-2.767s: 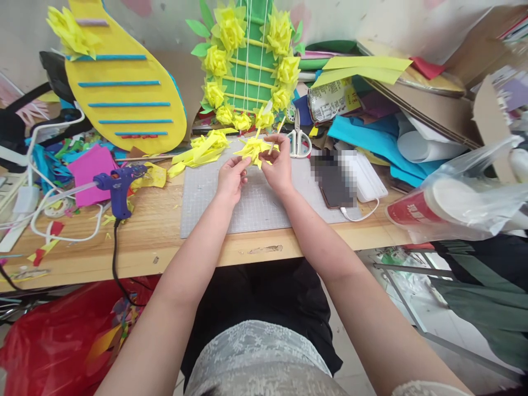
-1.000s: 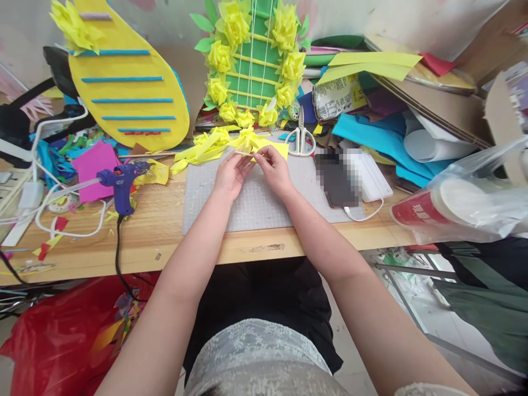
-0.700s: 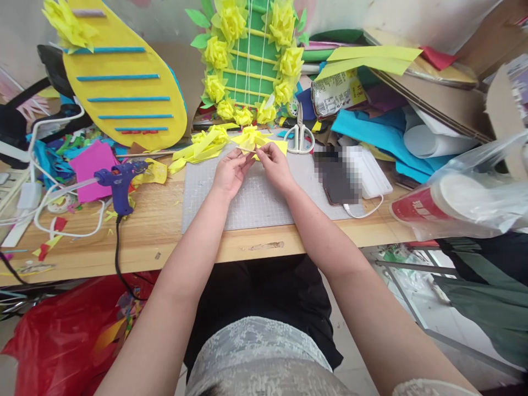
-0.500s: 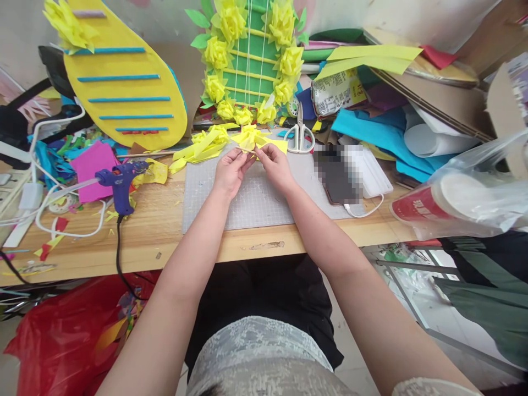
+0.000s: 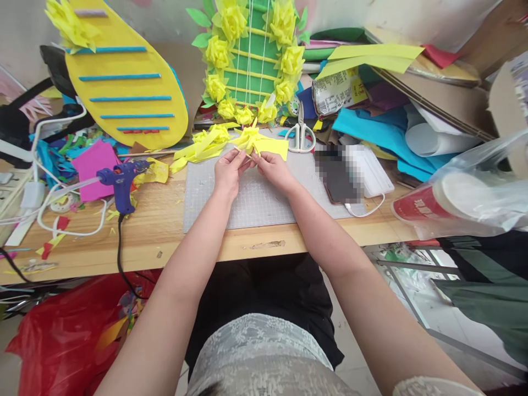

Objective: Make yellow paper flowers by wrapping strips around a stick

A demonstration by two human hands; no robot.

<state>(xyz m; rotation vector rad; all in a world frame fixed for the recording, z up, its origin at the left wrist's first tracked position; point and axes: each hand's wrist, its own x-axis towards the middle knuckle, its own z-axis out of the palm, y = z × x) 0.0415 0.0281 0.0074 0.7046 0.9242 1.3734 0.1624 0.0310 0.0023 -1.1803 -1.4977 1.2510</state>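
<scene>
My left hand and my right hand meet over the grey cutting mat, fingertips almost touching. Between the left fingers shows the pale end of a thin stick; the rest of it is mostly covered. The right fingers pinch a piece of yellow crepe paper close to that stick. More yellow paper strips lie just beyond the left hand. A flat yellow sheet rests behind the right hand, and white-handled scissors lie to its right.
A blue glue gun stands at left, its cord hanging over the table edge. Behind are a yellow pear-shaped panel and a green panel with yellow flowers. A phone and a bagged cup are at right.
My fingers have shifted slightly down and turned at the paper. The thin stick shows less, and the yellow paper now stands up more above the fingertips.
</scene>
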